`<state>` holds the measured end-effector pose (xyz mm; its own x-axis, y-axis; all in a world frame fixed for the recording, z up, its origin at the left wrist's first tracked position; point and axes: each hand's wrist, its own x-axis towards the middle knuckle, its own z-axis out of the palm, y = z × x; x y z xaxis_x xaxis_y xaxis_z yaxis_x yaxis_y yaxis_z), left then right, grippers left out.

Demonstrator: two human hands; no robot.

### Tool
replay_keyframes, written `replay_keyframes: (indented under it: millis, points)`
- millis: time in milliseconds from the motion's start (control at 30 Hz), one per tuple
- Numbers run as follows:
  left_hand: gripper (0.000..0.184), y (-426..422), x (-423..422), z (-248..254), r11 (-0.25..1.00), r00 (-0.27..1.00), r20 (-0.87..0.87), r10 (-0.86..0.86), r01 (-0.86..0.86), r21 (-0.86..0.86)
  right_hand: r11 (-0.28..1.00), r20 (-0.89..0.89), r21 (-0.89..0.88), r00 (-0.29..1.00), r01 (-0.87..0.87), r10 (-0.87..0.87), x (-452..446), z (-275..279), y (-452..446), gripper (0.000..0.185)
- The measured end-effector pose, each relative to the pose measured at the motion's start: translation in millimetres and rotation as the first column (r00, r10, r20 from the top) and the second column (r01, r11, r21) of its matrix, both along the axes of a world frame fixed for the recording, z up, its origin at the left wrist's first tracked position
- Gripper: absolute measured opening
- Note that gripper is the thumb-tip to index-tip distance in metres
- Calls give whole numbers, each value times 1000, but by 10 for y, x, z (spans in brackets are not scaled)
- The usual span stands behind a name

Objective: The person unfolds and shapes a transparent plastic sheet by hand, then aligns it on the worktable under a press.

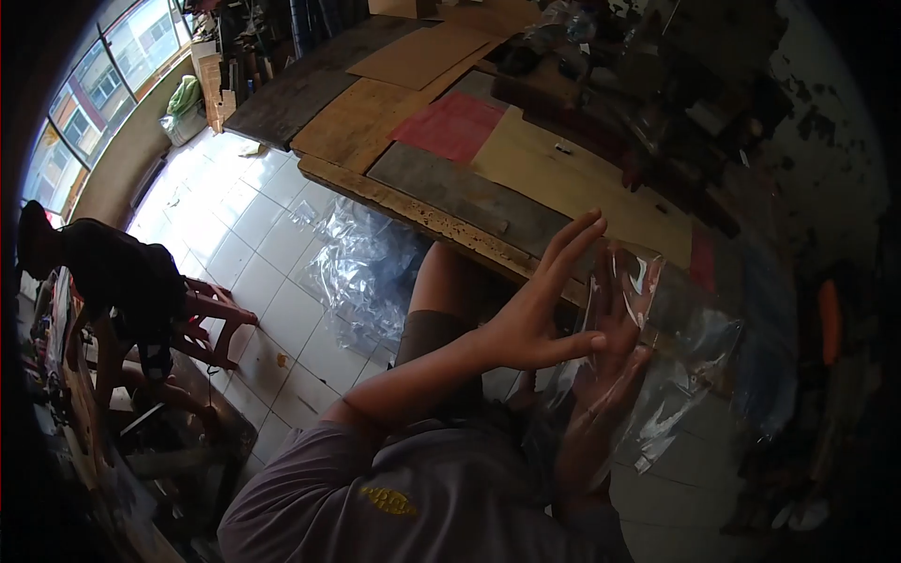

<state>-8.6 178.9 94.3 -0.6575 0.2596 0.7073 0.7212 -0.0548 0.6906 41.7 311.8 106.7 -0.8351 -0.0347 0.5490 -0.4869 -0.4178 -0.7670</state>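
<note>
My left hand [554,324] is raised in front of my body near the table edge. Its fingers are stretched out and its thumb stands apart, with nothing gripped. Facing it, my right hand [610,366] has its fingers extended upward. Clear plastic film [671,375], which looks like a bag, covers the right hand and hangs out to the right. I cannot tell whether that hand is inside the plastic or behind it. My left fingertips are close to the film's left edge; contact there is unclear.
A worktable [432,211] bears a red sheet [450,127], a yellowish sheet [563,164] and dark machinery [582,113]. Crumpled clear plastic [361,267] lies on the tiled floor [282,319]. At left, another person [122,272] bends forward beside a red stool [221,324].
</note>
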Motion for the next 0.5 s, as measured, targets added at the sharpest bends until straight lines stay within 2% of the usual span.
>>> replay_keyframes:
  millis: [33, 133, 167, 233, 300, 400, 433, 500]
  points:
    - [103, -10, 51, 0, 998, 999, 32, -39, 41, -43, 1000, 11, -6, 1000, 7, -7, 0, 8, 31, 102]
    - [89, 129, 198, -124, 973, 941, 247, -229, 212, 95, 999, 74, -44, 997, 18, -15, 53, -51, 138, 103]
    - [76, 174, 212, -151, 971, 942, 241, -235, 219, 92, 998, 97, -57, 995, 38, -32, 73, -69, 143, 103]
    - [72, 195, 231, -152, 948, 886, 345, -308, 255, 191, 996, 123, 40, 989, 81, -86, 101, -82, 182, 104]
    - [63, 220, 234, -79, 916, 851, 381, -362, 248, 316, 985, 122, 94, 980, 144, -155, 84, -45, 163, 104]
    - [59, 196, 169, -94, 914, 827, 428, -365, 231, 334, 992, 89, 97, 992, 78, -87, 36, -96, 219, 101]
    - [54, 234, 155, -105, 887, 814, 428, -394, 214, 409, 992, 109, 95, 990, 80, -90, 44, -86, 215, 97]
    - [53, 238, 142, -91, 873, 798, 437, -415, 214, 438, 997, 82, 63, 996, 39, -44, 31, -102, 231, 95]
